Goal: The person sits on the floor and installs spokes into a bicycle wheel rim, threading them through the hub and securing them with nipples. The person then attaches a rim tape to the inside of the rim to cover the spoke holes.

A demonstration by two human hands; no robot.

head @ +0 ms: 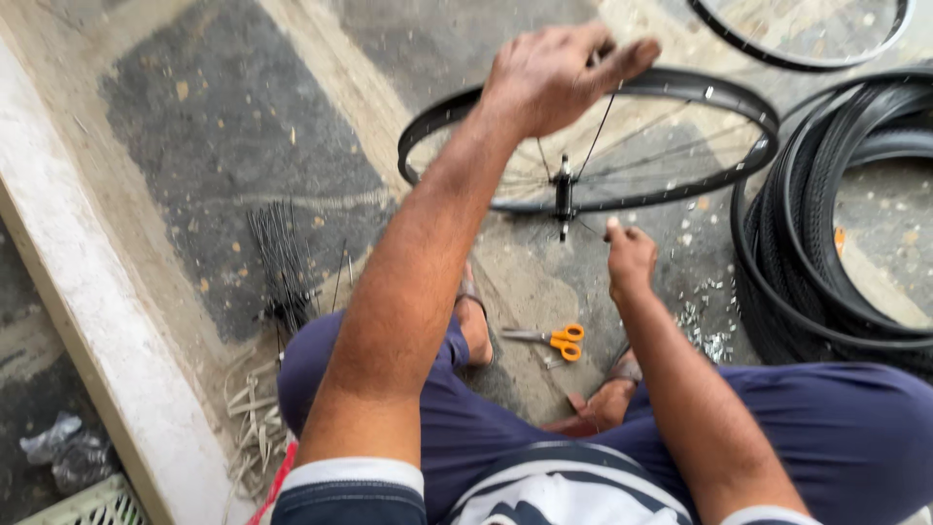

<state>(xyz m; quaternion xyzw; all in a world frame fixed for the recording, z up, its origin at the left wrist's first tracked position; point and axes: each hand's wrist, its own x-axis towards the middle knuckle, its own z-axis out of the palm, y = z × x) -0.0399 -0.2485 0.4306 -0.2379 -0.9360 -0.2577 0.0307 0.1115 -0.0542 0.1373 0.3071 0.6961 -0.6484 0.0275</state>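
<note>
Overhead, left hand (554,73) grips wheel rim (724,97); right hand (630,255) below hub (563,191).

pkgs: crumpled clear plastic bag (60,445) btm-left, on dark ground beyond the pale kerb | labels: none seen | signs: none | screens: none

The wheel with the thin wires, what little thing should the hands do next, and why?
Probably feed the next spoke toward the rim. The left hand grips the top of the wheel rim and holds it up on edge, while the right hand pinches something small just below the hub. Several spokes already run from hub to rim, and a loose bundle lies on the floor.
</note>
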